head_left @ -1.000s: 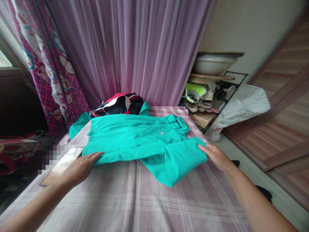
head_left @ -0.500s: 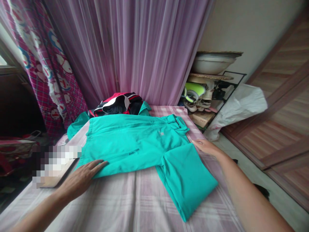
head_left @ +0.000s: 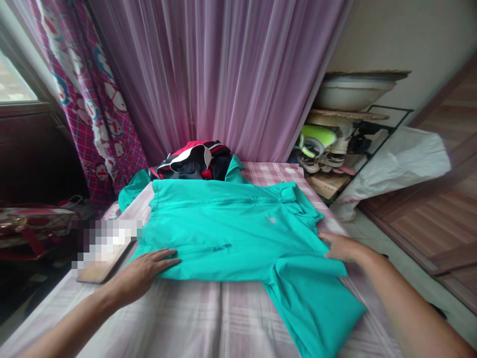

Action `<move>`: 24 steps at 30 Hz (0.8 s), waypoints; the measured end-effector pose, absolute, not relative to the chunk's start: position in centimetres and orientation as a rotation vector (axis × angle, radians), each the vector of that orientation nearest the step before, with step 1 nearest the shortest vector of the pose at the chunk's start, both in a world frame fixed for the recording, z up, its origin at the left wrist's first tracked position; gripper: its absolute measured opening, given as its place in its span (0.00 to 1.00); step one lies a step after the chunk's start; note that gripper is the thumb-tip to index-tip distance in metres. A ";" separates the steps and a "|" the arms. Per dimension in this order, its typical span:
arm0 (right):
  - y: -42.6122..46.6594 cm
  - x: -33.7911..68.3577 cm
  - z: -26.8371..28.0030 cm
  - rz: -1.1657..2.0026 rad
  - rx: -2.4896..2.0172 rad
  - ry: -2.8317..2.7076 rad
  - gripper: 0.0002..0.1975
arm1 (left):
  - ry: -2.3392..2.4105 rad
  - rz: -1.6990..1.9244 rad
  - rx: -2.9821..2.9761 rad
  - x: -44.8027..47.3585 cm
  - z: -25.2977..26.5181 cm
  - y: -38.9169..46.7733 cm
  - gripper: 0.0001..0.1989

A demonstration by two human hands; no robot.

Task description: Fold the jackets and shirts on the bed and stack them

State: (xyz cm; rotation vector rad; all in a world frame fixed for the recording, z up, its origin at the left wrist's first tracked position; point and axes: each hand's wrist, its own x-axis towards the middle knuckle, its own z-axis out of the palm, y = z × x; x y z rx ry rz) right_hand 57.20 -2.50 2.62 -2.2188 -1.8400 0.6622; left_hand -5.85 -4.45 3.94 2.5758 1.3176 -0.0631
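A turquoise jacket (head_left: 223, 223) lies spread on a plaid cloth (head_left: 194, 318), its collar to the right and its hem to the left. A small dark zip or print marks its front. My left hand (head_left: 151, 266) rests flat on the near hem corner, fingers stretched out. At the shoulder edge below the collar, my right hand (head_left: 341, 247) has its fingers closed on the fabric, though the fingertips are partly hidden. The near sleeve (head_left: 316, 303) is folded back toward me and bunched at the shoulder.
Behind the jacket sits a heap of dark, red and white clothing (head_left: 192, 161). A flat tan object (head_left: 95, 268), partly blurred out, lies left of my left hand. To the right stand a shoe rack (head_left: 357, 174), a basin (head_left: 357, 92) and a white sack (head_left: 406, 161). Purple curtains (head_left: 223, 74) hang behind.
The view has shifted, moving the scene rightward. My right hand has come slightly nearer me along the shoulder, and the sleeve top has lifted and creased. My left hand stays on the hem.
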 end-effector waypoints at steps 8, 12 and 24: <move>0.6 48.8 6.9 0.097 -2.098 -1.996 0.24 | 1.317 -0.153 2.344 -4.9 7.7 -3.1 0.18; 3.0 39.8 6.0 0.114 -1.831 -2.225 0.26 | 1.548 0.053 2.465 1.4 7.4 -0.4 0.23; 4.5 44.6 2.0 0.094 -2.359 -1.965 0.24 | 1.837 0.082 2.491 5.0 0.2 1.9 0.30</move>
